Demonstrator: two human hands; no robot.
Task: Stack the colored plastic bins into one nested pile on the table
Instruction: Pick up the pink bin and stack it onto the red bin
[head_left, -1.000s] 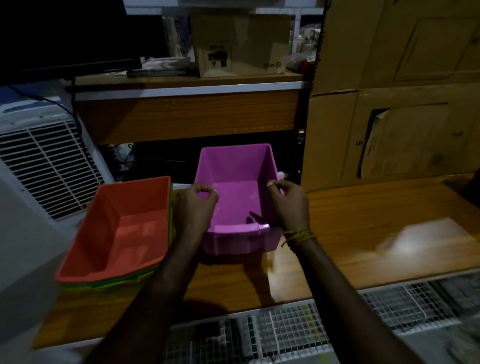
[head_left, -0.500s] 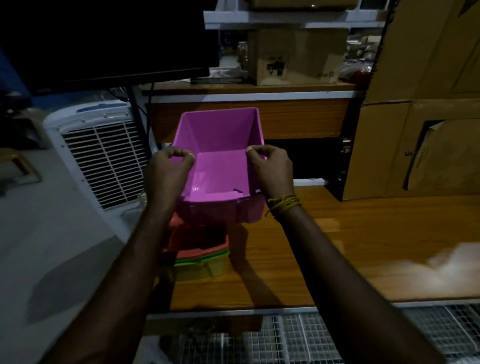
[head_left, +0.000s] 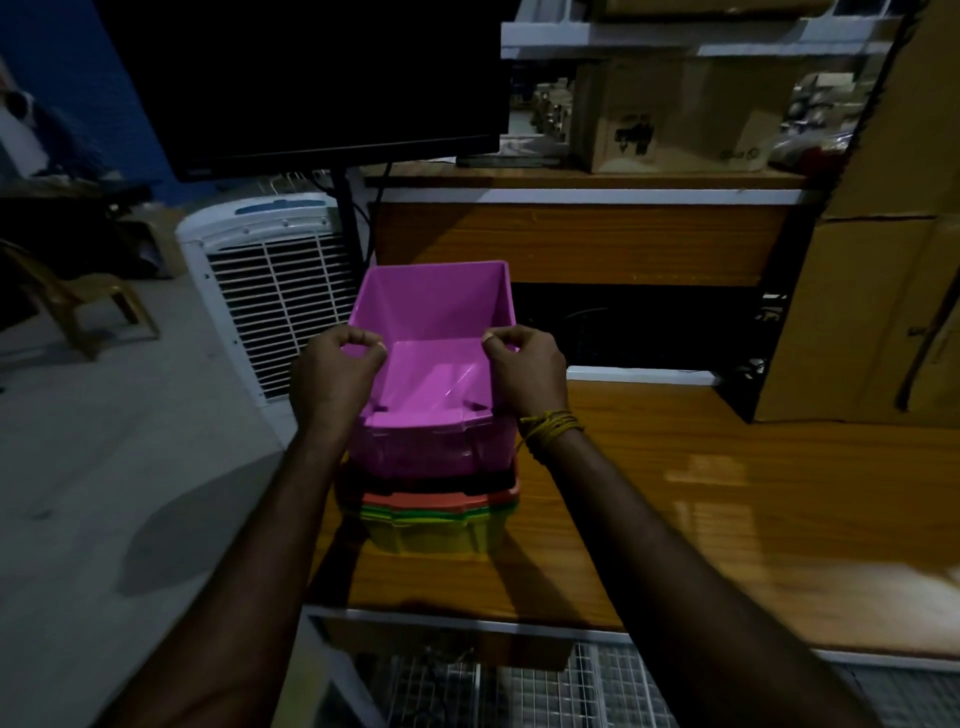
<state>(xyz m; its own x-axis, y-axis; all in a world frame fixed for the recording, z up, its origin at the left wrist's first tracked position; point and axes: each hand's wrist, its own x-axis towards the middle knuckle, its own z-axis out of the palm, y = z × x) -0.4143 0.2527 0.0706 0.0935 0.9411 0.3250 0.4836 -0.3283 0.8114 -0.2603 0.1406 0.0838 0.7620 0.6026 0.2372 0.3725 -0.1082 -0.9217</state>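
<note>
above the pile (head_left: 439, 525) at the table's (head_left: 727, 493) left end, you hold the pink bin (head_left: 434, 364) level, mouth up. your left hand (head_left: 332, 379) and right hand (head_left: 524, 374) pinch its side walls, fingers curled over the rims, likely so it drops straight into the orange bin (head_left: 441, 500) below. whether it touches that bin yet, i cannot tell. count: one pink bin in hand, and an orange, a green and a yellow rim showing in the pile.
</note>
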